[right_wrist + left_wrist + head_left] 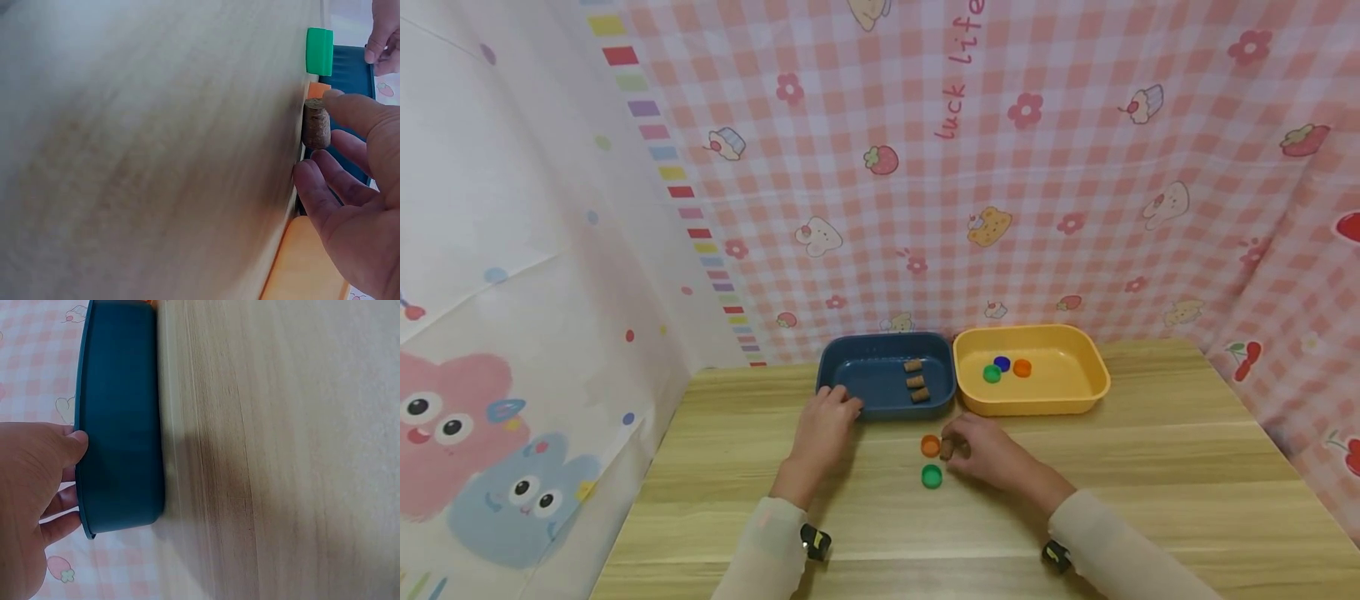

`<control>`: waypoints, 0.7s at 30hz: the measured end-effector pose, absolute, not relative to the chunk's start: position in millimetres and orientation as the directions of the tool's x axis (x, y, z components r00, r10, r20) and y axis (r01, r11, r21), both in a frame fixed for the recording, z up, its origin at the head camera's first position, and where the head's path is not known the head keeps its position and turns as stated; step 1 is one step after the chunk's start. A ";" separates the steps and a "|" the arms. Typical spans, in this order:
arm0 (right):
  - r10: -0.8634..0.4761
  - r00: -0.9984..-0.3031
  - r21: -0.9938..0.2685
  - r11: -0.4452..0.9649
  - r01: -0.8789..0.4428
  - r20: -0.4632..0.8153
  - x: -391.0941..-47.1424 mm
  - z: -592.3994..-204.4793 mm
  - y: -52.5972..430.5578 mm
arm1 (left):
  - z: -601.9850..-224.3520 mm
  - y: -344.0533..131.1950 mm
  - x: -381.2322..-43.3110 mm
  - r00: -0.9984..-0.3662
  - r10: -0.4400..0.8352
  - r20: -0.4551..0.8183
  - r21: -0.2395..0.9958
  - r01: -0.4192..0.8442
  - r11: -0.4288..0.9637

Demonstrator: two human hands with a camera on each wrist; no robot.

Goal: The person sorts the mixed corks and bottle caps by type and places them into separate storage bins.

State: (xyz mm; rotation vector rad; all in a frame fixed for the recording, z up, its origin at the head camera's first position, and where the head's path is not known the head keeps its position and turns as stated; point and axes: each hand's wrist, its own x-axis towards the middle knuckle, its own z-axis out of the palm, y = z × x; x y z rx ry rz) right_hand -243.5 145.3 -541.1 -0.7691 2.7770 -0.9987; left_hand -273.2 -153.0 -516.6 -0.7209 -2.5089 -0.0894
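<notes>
At the blue tray's point(868, 414) front left rim is my left hand point(826, 421); in the left wrist view, its thumb and fingers pinch that rim. My right hand point(988, 450) holds a brown cork point(317, 124) between thumb and fingers, low over the table. Just left of that cork sits an orange bottle cap point(930, 446), and a green bottle cap point(932, 477) lies nearer the front. Inside the blue tray, three corks point(915, 382) lie in a column on the right side.
A yellow tray point(1075, 406) stands against the blue tray's right side. It holds a green cap point(992, 374), a blue cap point(1002, 364) and an orange cap point(1022, 368). Behind the wooden table point(1165, 500) hangs a pink checked curtain point(955, 183).
</notes>
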 end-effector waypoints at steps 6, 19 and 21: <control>-0.462 -0.884 -0.618 0.674 -0.404 0.075 -245.3 -540.0 141.9 | -518.0 -153.2 -273.9 -0.722 0.470 0.507 -0.081 0.503 0.860; -0.468 -0.879 -0.589 0.686 -0.427 0.091 -245.6 -541.4 138.9 | -517.9 -153.1 -273.7 -0.740 0.464 0.487 -0.066 0.499 0.864; -0.468 -0.878 -0.586 0.684 -0.434 0.104 -244.1 -541.1 138.9 | -518.1 -153.1 -273.7 -0.741 0.463 0.486 -0.066 0.498 0.865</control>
